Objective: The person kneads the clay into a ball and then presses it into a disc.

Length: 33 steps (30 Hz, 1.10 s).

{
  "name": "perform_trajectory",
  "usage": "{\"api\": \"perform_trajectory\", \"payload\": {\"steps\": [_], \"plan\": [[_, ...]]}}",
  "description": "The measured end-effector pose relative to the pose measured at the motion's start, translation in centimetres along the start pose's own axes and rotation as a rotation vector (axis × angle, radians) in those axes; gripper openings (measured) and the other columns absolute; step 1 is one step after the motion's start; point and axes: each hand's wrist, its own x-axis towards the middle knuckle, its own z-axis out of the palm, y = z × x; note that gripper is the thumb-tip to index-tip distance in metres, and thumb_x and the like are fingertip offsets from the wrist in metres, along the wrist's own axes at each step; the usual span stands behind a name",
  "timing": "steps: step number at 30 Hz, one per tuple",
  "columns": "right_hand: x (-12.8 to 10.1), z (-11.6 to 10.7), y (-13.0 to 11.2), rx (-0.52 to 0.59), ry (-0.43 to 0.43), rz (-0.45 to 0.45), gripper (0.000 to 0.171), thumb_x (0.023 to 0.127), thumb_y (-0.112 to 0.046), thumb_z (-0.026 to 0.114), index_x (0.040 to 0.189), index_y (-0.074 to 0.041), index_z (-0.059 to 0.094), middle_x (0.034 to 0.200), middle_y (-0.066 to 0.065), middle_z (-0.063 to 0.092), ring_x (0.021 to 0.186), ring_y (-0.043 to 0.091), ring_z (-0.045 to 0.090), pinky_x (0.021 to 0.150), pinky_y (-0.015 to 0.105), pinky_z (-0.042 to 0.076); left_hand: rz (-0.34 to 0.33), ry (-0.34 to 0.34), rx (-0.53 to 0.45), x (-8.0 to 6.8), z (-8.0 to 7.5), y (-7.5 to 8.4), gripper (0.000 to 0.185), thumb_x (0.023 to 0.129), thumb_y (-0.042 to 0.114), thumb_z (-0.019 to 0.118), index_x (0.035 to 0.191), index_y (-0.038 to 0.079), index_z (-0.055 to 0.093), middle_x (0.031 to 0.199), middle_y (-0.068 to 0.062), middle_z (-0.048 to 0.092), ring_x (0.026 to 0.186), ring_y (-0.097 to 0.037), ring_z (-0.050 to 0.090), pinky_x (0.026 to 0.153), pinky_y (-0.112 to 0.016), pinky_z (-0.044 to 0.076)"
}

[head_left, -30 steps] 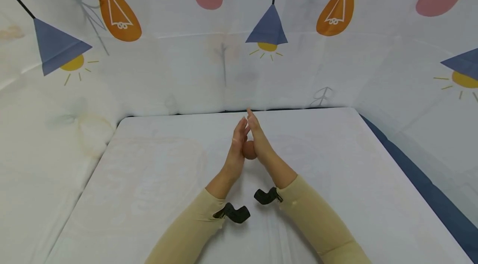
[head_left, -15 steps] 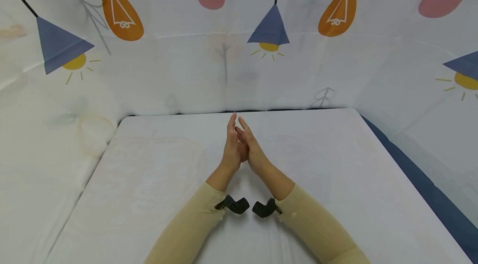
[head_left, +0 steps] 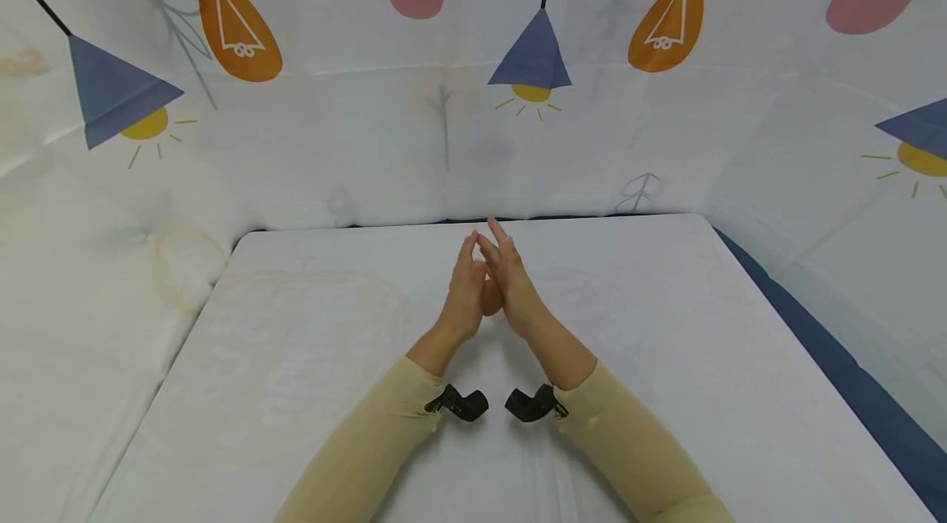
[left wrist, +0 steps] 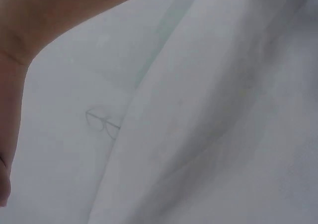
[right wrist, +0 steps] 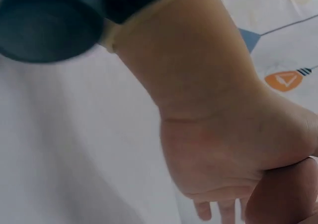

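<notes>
Since the earlier frame, the right hand (head_left: 512,284) is slid forward; a brownish ball (head_left: 491,298) is pressed between straight-fingered left hand (head_left: 464,293) and right palm. Rolling is judged underway; an opposite stroke is called for.

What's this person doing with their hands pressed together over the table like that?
A person in tan sleeves has a small brownish-orange ball between their palms. The left hand and right hand press on it from either side, fingers straight and pointing away, above a table covered in white cloth. Only a sliver of the ball shows. A small black camera is strapped at each wrist.
</notes>
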Motion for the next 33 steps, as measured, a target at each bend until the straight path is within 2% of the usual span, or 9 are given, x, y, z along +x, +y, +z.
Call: {"api": "perform_trajectory", "payload": {"steps": [2,3,5,9,10,15,22,28,33], "plan": [[0.4,-0.3,-0.1,-0.007,0.020,-0.016,0.087,0.095,-0.078,0.024,0.162,-0.026,0.009,0.166,0.009,0.016,0.153,0.020,0.012,0.121,0.049,0.005,-0.016,-0.058,-0.008,-0.2,0.2,-0.1,0.108,0.085,0.087,0.007,0.161,0.011,0.006,0.166,-0.015,0.010,0.152,-0.031,0.012,0.116,-0.061,0.016],[0.6,-0.4,0.0,-0.020,0.035,-0.021,0.087,0.095,-0.077,0.024,0.162,-0.024,0.009,0.166,0.008,0.015,0.153,0.019,0.012,0.122,0.046,0.006,-0.033,-0.084,-0.023,-0.5,0.2,0.6,0.097,0.093,0.079,0.009,0.161,0.010,0.004,0.165,-0.017,0.011,0.151,-0.032,0.013,0.117,-0.060,0.017],[1.1,-0.6,0.1,-0.044,0.066,-0.024,0.086,0.096,-0.077,0.025,0.162,-0.025,0.009,0.166,0.005,0.015,0.153,0.016,0.011,0.122,0.043,0.006,-0.054,-0.124,-0.054,-0.7,0.3,0.5,0.095,0.093,0.079,0.009,0.161,0.013,0.004,0.165,-0.018,0.013,0.150,-0.034,0.019,0.116,-0.060,0.021],[1.8,-0.7,0.6,-0.105,0.129,-0.014,0.081,0.097,-0.074,0.026,0.162,-0.028,0.012,0.166,0.002,0.017,0.152,0.017,0.010,0.121,0.050,0.005,-0.033,-0.183,-0.174,-1.0,0.4,0.4,0.094,0.094,0.078,0.012,0.161,0.012,0.008,0.163,-0.021,0.021,0.147,-0.036,0.027,0.115,-0.059,0.024],[2.0,-0.7,0.8,-0.113,0.145,-0.015,0.079,0.097,-0.073,0.027,0.162,-0.028,0.013,0.165,0.002,0.018,0.152,0.018,0.010,0.120,0.052,0.004,-0.012,-0.192,-0.210,-0.9,0.6,-0.3,0.102,0.088,0.085,0.011,0.161,0.014,0.008,0.163,-0.019,0.021,0.147,-0.035,0.028,0.115,-0.059,0.025],[2.8,-1.1,1.5,-0.190,0.199,-0.024,0.069,0.103,-0.062,0.024,0.162,-0.026,0.015,0.166,0.006,0.017,0.152,0.021,0.012,0.118,0.058,0.008,0.048,-0.193,-0.353,-1.0,0.5,0.1,0.091,0.096,0.076,0.012,0.161,0.011,0.010,0.164,-0.019,0.016,0.148,-0.036,0.024,0.117,-0.056,0.020],[3.0,-1.8,2.9,-0.231,0.210,0.062,0.065,0.105,-0.054,0.022,0.162,-0.024,0.016,0.166,0.007,0.015,0.152,0.026,0.011,0.118,0.060,0.005,0.061,-0.157,-0.535,-1.0,-0.1,1.4,0.106,0.089,0.085,0.023,0.161,0.008,0.006,0.166,-0.017,0.009,0.151,-0.033,0.015,0.121,-0.052,0.007],[2.3,-1.2,4.2,-0.116,0.122,0.088,0.072,0.100,-0.060,0.025,0.162,-0.025,0.013,0.167,0.008,0.011,0.152,0.035,0.010,0.117,0.063,0.004,0.122,-0.089,-0.441,-0.7,-0.4,1.7,0.101,0.093,0.081,0.017,0.160,0.006,0.010,0.167,-0.012,0.009,0.153,-0.027,0.011,0.120,-0.054,0.003],[1.5,-0.2,4.1,-0.152,0.050,0.015,0.088,0.095,-0.075,0.030,0.163,-0.025,0.004,0.167,0.009,0.009,0.152,0.033,0.007,0.116,0.063,0.007,0.052,0.007,-0.346,-0.6,0.0,1.0,0.098,0.093,0.081,0.012,0.161,0.011,0.012,0.167,-0.007,0.010,0.152,-0.026,0.009,0.117,-0.061,0.004]]}}
